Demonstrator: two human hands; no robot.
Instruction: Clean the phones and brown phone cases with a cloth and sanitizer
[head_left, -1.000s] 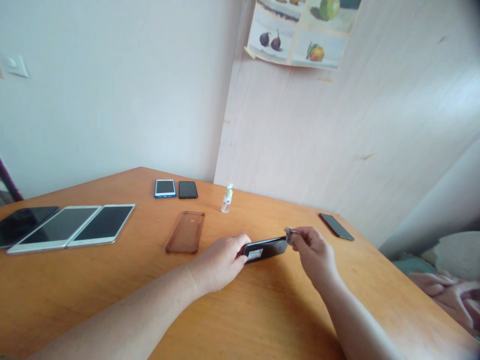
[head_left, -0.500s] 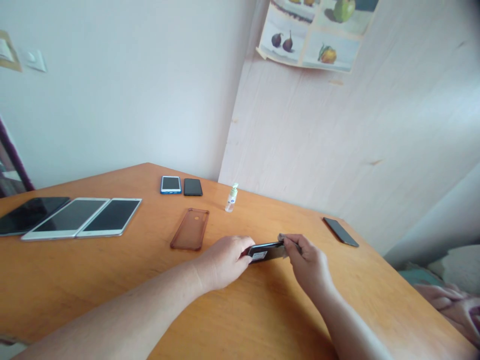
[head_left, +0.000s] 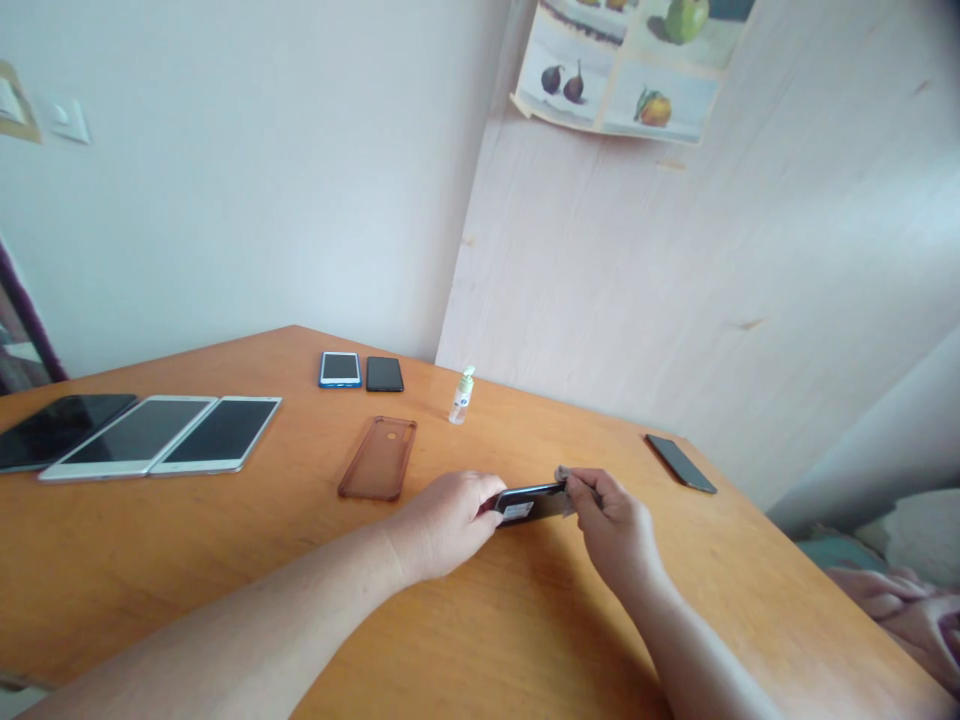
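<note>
A dark smartphone (head_left: 531,503) with a pale label on its back is held tilted on edge above the table. My left hand (head_left: 454,520) grips its left end between thumb and fingers. At the other end, my right hand (head_left: 611,515) pinches a small greyish-white cloth (head_left: 562,474) against the phone's edge. Most of this cloth is hidden by the fingers. Left of my left hand lies a translucent brown phone case (head_left: 379,458). Beyond the hands stands a small clear spray bottle (head_left: 461,398) with a pale green top.
Two white tablets (head_left: 217,435) and a black tablet (head_left: 64,430) lie at the left of the wooden table (head_left: 435,640). A phone in a blue case (head_left: 340,369) and a black phone (head_left: 385,374) lie near the back edge. Another dark phone (head_left: 680,463) rests at the right.
Both hands keep their grip on the phone and cloth, with hardly any movement. The whole view has shifted very slightly.
</note>
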